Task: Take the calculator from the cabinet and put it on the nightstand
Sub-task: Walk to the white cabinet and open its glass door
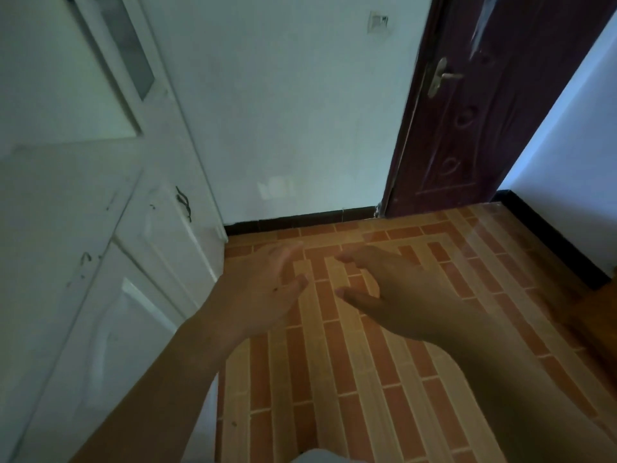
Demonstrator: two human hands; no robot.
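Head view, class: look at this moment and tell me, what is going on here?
A person stands beside a white cabinet, with the left hand and right hand held out over the tiled floor, both open and holding nothing. The cabinet's lower doors look shut. No calculator or nightstand is in view.

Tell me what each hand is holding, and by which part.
Nothing is held. The left hand and the right hand are both open and empty above the orange brick-patterned tiled floor, beside the white cabinet.
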